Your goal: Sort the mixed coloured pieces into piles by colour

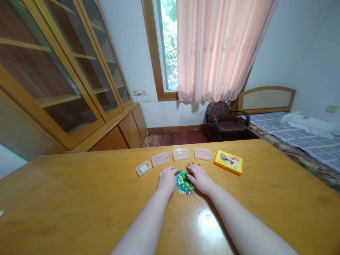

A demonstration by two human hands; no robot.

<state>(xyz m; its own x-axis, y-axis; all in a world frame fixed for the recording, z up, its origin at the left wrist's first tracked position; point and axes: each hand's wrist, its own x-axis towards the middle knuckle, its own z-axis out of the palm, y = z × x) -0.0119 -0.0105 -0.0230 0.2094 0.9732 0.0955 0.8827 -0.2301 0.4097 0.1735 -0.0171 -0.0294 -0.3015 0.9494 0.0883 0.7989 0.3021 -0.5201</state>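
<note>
A small pile of tiny plastic building bricks point(183, 185) in blue, green, yellow and white lies on the wooden table. My left hand point(168, 179) rests along the left side of the pile, palm down, its fingers curving loosely towards the bricks. On the other side is my right hand point(199, 178), fingers apart, with the thumb and fingertips reaching over the pile's right edge. Neither hand visibly lifts a brick. Part of the pile is hidden by the fingers.
Beyond my hands stand clear plastic boxes in an arc: a small box point(143, 168) with something pale in it, then a left box point(160, 159), a middle box point(181, 154) and a right box point(203, 154). A yellow box point(228, 162) lies right on the table point(79, 198).
</note>
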